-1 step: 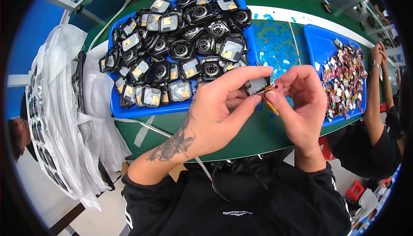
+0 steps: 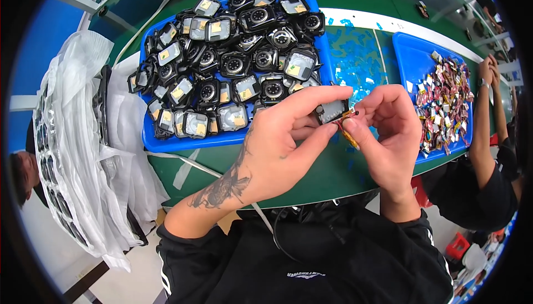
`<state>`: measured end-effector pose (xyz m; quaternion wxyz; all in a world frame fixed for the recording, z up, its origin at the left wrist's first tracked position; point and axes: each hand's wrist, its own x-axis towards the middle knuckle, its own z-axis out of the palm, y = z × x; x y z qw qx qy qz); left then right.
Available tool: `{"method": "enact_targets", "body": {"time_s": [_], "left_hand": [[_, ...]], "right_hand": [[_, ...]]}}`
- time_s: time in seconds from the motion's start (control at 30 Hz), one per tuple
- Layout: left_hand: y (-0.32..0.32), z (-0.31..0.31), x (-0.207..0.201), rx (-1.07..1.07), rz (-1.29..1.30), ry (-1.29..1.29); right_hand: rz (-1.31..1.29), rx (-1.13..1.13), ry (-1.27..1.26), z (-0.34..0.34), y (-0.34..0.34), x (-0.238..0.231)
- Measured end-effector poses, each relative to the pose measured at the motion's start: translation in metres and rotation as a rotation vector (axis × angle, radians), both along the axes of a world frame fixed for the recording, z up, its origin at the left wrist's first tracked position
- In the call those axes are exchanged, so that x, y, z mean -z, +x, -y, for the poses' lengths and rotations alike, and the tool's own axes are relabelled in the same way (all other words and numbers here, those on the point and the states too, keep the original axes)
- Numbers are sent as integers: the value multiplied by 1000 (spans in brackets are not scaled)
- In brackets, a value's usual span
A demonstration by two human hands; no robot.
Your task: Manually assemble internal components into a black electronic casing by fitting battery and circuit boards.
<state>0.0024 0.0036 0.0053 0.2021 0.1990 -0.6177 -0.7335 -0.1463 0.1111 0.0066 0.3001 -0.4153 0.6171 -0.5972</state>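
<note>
My left hand (image 2: pixel 283 140) is closed round a small dark smartwatch case (image 2: pixel 332 111), its thumb and forefinger at the edges. The case's grey inner face shows between them. From the right, my right hand (image 2: pixel 391 135) pinches a small yellow and red flex cable (image 2: pixel 350 138) between thumb and curled forefinger, right at the case's edge. Whether the cable is joined to the case cannot be made out. Behind my left hand a blue tray (image 2: pixel 233 144) is heaped with black watch cases (image 2: pixel 234 64), several of them with round sensor backs and others with grey, tan-taped insides.
A second blue tray (image 2: pixel 407 46) on the right holds a pile of small red, white and yellow parts (image 2: pixel 444 104). Blue film scraps (image 2: pixel 355 54) litter the green table between the trays. White wrapped sheets (image 2: pixel 83 137) stand at left. A co-worker's arms (image 2: pixel 486 121) are at far right.
</note>
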Motion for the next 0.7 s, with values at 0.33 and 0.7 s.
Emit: {"method": "enact_targets", "body": {"time_s": [0.33, 0.7], "left_hand": [[1, -1, 0, -6, -60, -50], [-2, -4, 9, -5, -111, -59]], "right_hand": [[78, 104, -66, -2, 10, 8], [-103, 108, -81, 1, 12, 15]]}}
